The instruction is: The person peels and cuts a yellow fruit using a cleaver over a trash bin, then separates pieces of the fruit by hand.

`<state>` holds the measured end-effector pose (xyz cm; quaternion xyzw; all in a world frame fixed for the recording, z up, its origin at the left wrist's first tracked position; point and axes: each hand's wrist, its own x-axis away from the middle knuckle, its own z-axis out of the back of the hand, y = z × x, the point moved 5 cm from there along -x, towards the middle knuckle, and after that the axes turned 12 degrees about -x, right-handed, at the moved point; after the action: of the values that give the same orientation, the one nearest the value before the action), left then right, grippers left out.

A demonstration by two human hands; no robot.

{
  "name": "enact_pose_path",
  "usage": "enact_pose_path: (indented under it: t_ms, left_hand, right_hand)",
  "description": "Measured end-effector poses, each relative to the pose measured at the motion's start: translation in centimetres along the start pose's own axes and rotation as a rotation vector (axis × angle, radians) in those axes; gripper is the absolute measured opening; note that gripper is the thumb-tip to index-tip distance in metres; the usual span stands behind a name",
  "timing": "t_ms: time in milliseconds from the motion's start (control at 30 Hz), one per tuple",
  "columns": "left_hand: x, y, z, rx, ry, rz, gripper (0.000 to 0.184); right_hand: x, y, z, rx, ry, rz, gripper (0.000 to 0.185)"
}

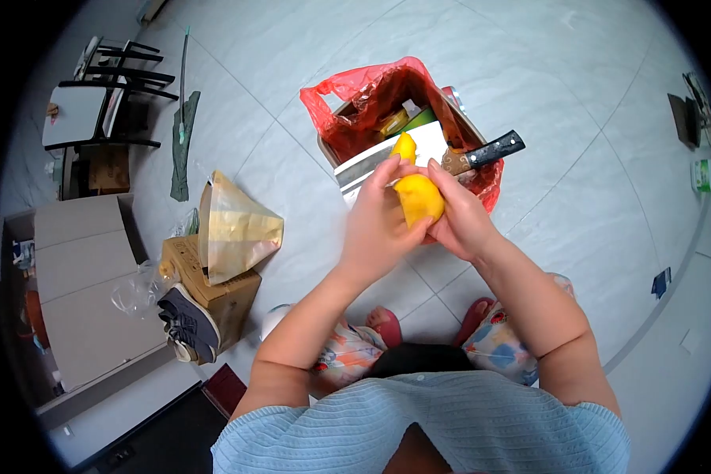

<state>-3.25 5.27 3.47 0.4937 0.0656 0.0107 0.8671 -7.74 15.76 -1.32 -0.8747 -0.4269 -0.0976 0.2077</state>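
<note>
My left hand (375, 225) is closed around a smooth yellow mango (419, 199). My right hand (464, 220) grips the same mango from the other side, its thumb along the fruit. A smaller yellow mango piece (404, 147) shows just above my left fingertips; whether they hold it or it rests on the blade behind I cannot tell. Beyond my hands a cleaver (494, 151) with a black riveted handle lies across the top of a bin, its broad blade partly hidden by my fingers. A red plastic bag (344, 83) lines the bin.
Inside the bin are yellow and green scraps (420, 120). To the left stand a cardboard box (237, 308), a yellowish bag (241, 225) and dark shoes (188, 322). Farther off are a folded green umbrella (183, 150) and chairs (122, 75). A white jug (705, 175) stands far right.
</note>
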Motion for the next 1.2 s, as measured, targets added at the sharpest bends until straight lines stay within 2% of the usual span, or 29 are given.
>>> enact_pose_path:
  t_ms: [67,100,133,200,233,267,333,400,467,500,533,600,733,833,900,933,1033,1067,1133,1200]
  left_hand:
    - [-0.8,0.7,-0.1,-0.354,-0.016,-0.246,0.092]
    - [-1.2,1.4,0.3,-0.379,0.007,-0.238,0.083]
    - [-1.5,0.7,0.6,-0.38,0.005,-0.241,0.083]
    - [-2.7,-1.5,1.5,-0.403,-0.001,-0.127,0.062]
    - [-3.1,-1.6,1.7,-0.492,0.022,-0.169,0.052]
    - [-3.6,-1.7,1.5,-0.493,0.02,-0.177,0.052]
    - [-4.3,-1.6,0.8,-0.72,-0.012,-0.259,0.05]
    - [-4.8,-1.5,-0.4,-0.773,-0.011,-0.261,0.049]
    - [-5.2,-1.5,-1.4,-0.882,-0.01,-0.133,0.049]
    - [-5.4,-1.2,-1.7,-0.939,0.027,-0.11,0.037]
    - [-5.6,-1.0,-2.2,-0.942,0.027,-0.116,0.037]
    - [-6.0,-1.7,-2.6,-1.037,0.038,0.001,0.037]
    - [-6.1,-1.9,-2.7,-1.048,0.056,0.021,0.037]
    - [-6.5,-2.9,-1.2,-0.923,0.124,-0.037,0.046]
    - [-6.9,-4.1,-0.1,-0.644,0.042,0.135,0.045]
    - [-7.0,-3.9,0.2,-0.649,0.046,0.134,0.045]
    - [-7.0,-5.3,0.6,-0.276,-0.054,0.325,0.042]
    - [-7.0,-5.6,0.7,-0.278,-0.054,0.324,0.042]
    - [-6.8,-5.6,0.6,-0.034,-0.054,0.475,0.041]
    - [-6.8,-5.6,0.5,-0.026,-0.048,0.487,0.039]
  right_hand:
    - [-0.2,-0.2,0.9,-0.029,0.063,-0.027,0.045]
    - [-0.2,-0.8,1.0,-0.003,0.021,-0.047,0.048]
    - [-0.5,-1.4,1.5,-0.041,0.037,-0.035,0.05]
    - [-0.2,-3.8,1.6,-0.026,0.066,0.044,0.052]
    - [-0.2,-5.0,1.6,0.022,0.082,0.131,0.052]
    - [-0.2,-5.8,2.2,0.008,0.146,0.182,0.052]
    - [0.0,-6.9,2.7,-0.038,0.23,0.254,0.05]
    - [0.1,-7.3,2.7,-0.035,0.236,0.265,0.049]
    - [0.3,-7.5,2.7,-0.032,0.242,0.276,0.048]
    - [0.3,-7.5,2.8,-0.019,0.242,0.266,0.048]
    - [0.3,-7.5,2.8,-0.004,0.242,0.258,0.048]
    - [0.1,-7.6,3.2,-0.015,0.237,0.261,0.048]
    - [0.2,-7.8,3.5,-0.02,0.244,0.261,0.047]
    - [0.0,-7.8,3.9,-0.025,0.229,0.247,0.047]
    - [-0.1,-7.7,3.9,-0.035,0.22,0.245,0.046]
    - [-0.2,-7.7,4.0,-0.043,0.216,0.243,0.046]
    - [-0.2,-7.6,4.1,-0.046,0.212,0.248,0.046]
    - [-0.2,-7.6,4.0,-0.047,0.21,0.248,0.046]
    - [-0.1,-7.6,4.0,-0.043,0.207,0.247,0.046]
    - [-0.1,-7.6,3.8,-0.036,0.222,0.248,0.046]
